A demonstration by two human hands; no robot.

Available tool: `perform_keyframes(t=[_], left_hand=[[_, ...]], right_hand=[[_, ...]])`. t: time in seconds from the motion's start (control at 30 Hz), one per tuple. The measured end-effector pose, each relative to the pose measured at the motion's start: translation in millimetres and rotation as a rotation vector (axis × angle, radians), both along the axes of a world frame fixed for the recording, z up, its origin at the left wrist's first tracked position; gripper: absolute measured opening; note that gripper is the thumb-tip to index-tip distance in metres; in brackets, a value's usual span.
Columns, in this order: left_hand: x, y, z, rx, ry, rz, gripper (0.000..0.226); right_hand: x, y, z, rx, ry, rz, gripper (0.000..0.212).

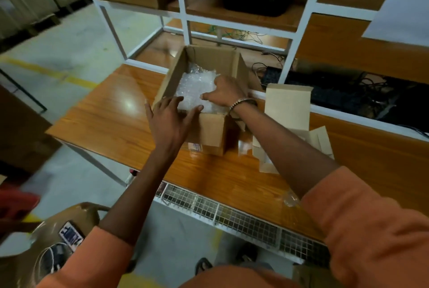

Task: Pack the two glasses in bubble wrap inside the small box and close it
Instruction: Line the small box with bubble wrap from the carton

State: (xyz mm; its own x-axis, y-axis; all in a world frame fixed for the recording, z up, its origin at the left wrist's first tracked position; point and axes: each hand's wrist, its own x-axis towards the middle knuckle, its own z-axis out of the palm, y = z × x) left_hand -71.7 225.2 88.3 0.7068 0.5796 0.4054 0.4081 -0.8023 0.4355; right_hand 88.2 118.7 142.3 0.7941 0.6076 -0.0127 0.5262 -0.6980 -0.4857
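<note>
A small brown cardboard box (210, 130) stands open on the wooden table, its flaps raised. Clear bubble wrap (195, 83) fills its inside; the glasses themselves are hidden under it. My left hand (170, 120) rests at the box's near left corner, fingers spread, thumb over the near rim. Inside the box on the right, my right hand (226, 91) lies on the bubble wrap with its fingers curled down into it. A bracelet sits on that wrist.
The orange-brown table (111, 111) has a wire mesh tray along its near edge. An opened pale carton (290, 111) lies right of the box. A white shelf frame (185, 21) rises behind. Cables and a black keyboard (336, 95) lie at far right. A brown bag (58, 236) sits on the floor.
</note>
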Motion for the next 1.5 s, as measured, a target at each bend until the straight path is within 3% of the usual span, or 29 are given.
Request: perform_keyframes(t=[0.1,0.27,0.37,0.5,0.67,0.8,0.97,1.07,1.13,1.23,1.3,1.4,1.5], left_hand=[[0.5,3.0,-2.9,-0.054,0.029,0.008,0.091],[5.0,11.4,-6.8,-0.061,0.049,0.012,0.099],[6.8,12.9,-5.5,-0.050,0.076,-0.007,0.102],[17.1,8.4,6.8,-0.072,0.104,-0.097,0.110],[28.0,-9.6,27.5,-0.390,-0.069,-0.276,0.109],[47.7,-37.9,33.6,-0.313,-0.004,-0.535,0.128],[78.8,-81.1,19.9,0.020,-0.076,-0.564,0.099],[85.2,-107.5,23.0,0.070,-0.137,-0.572,0.082],[90.5,-125.9,23.4,-0.005,-0.210,-0.664,0.071],[99.0,-154.5,17.8,-0.332,-0.249,-0.847,0.056],[100.4,-169.9,13.7,-0.476,-0.222,-0.863,0.052],[99.9,-184.2,5.7,-0.448,-0.216,-0.813,0.052],[106.8,-192.2,13.5,-0.380,-0.289,-0.728,0.055]], right_hand=[[0.5,22.0,-4.2,-0.046,0.109,-0.030,0.070],[-0.4,29.4,-12.4,0.180,0.110,-0.146,0.070],[8.7,21.1,-8.1,0.382,0.322,-0.199,0.062],[17.2,-13.2,10.2,0.854,0.763,-0.265,0.040],[28.7,-72.0,24.9,1.170,0.867,-0.241,0.031],[33.1,-124.5,29.9,1.357,0.993,-0.214,0.013],[36.7,-195.3,23.9,1.473,1.022,-0.299,0.024],[34.3,-245.2,24.1,1.496,0.951,-0.468,0.022],[32.4,-273.8,15.4,1.420,0.885,-0.619,0.025],[27.3,-300.8,-8.3,1.283,0.845,-0.773,0.027],[26.7,-309.6,-23.3,1.205,0.861,-0.781,0.029],[30.0,-313.7,-41.3,1.157,0.947,-0.757,0.040],[32.9,-308.9,-49.1,1.181,1.084,-0.600,0.034]])
